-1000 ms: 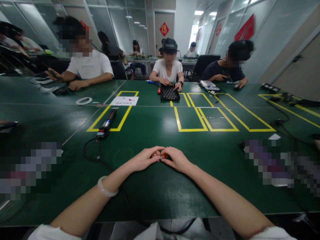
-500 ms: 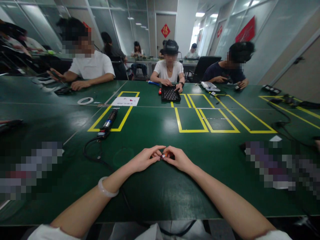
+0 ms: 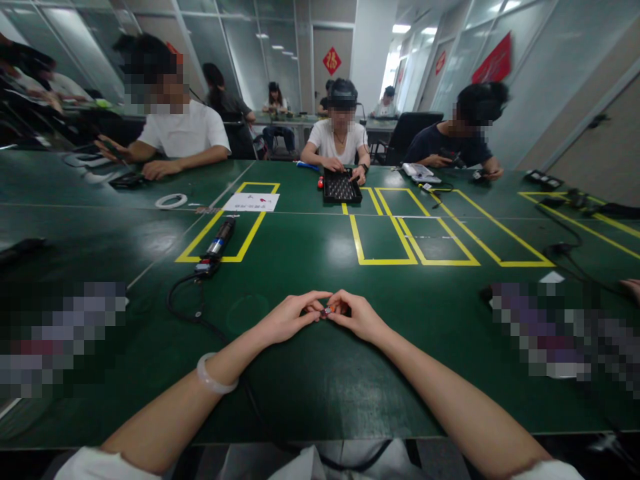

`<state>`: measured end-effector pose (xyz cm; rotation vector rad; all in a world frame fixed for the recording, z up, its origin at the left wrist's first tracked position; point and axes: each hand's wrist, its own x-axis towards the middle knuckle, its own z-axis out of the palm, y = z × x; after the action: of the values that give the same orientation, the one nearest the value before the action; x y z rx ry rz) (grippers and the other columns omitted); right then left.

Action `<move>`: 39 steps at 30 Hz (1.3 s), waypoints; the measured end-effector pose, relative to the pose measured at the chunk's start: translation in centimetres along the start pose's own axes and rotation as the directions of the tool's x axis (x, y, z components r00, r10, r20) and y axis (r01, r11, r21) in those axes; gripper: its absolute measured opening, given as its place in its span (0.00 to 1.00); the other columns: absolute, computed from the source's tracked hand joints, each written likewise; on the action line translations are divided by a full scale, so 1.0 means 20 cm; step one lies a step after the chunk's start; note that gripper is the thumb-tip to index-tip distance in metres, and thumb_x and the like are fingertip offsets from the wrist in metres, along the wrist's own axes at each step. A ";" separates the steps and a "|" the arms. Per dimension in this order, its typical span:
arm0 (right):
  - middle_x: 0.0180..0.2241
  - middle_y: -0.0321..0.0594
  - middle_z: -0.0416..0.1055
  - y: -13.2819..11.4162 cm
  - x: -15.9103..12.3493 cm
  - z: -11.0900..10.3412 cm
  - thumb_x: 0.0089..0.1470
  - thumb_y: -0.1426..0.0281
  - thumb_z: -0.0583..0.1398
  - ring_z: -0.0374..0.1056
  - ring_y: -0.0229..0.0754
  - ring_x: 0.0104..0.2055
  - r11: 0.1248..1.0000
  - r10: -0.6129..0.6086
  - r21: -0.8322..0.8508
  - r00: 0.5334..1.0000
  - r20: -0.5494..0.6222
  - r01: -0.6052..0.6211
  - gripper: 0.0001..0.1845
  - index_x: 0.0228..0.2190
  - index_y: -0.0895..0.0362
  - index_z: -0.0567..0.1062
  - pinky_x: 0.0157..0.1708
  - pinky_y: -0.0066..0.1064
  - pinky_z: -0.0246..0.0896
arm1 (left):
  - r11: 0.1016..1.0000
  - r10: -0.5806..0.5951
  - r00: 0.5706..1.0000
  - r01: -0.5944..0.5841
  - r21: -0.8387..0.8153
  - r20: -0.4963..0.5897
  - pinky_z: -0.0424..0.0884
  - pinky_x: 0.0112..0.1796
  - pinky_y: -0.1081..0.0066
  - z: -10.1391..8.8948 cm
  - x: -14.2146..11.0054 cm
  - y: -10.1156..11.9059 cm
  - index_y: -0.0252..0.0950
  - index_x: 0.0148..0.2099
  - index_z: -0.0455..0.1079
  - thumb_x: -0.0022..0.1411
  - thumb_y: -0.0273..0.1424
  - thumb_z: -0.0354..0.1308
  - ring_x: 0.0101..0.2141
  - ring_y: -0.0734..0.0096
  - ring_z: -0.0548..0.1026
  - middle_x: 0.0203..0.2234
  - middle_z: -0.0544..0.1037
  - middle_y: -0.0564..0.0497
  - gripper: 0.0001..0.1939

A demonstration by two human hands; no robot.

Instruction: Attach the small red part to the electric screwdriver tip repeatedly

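Observation:
My left hand (image 3: pixel 293 317) and my right hand (image 3: pixel 356 315) meet fingertip to fingertip above the green table (image 3: pixel 320 393). Between them sits a small orange and white part (image 3: pixel 329 311), too small for me to tell its kind. Right thumb and fingers are closed on its orange side. The left fingers pinch at its darker end, partly hiding it. A pale bangle (image 3: pixel 216 375) circles my left wrist. Left of my hands lies a black and silver electric screwdriver (image 3: pixel 217 243), its cable running down toward the table's near edge.
Yellow tape outlines (image 3: pixel 385 262) mark the table. Across from me, a person handles a black tray (image 3: pixel 343 188) of small parts. A white sheet (image 3: pixel 253 202) and a white ring of cord (image 3: pixel 171 201) lie at left; a black cable (image 3: pixel 565 247) lies at right.
My hands stay in nearly the same place, with the small part turned slightly between the fingertips. At the far right, the co-worker's hand has shifted a little.

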<state>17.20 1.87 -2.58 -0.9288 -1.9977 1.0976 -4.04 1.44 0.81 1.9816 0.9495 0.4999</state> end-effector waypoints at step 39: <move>0.28 0.36 0.71 0.01 0.00 -0.02 0.55 0.63 0.61 0.65 0.36 0.29 0.976 0.073 0.205 0.996 0.045 -0.080 0.12 0.37 0.59 0.71 0.31 0.27 0.59 | 0.931 0.125 0.982 -0.067 0.360 -0.142 0.67 0.41 0.71 0.02 -0.01 0.03 0.38 0.45 0.67 0.66 0.37 0.49 0.38 0.71 0.73 0.37 0.75 0.51 0.11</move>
<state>17.51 2.02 -2.54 -0.8871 -1.8478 1.3458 -3.66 0.82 1.12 2.3489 1.1090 0.5857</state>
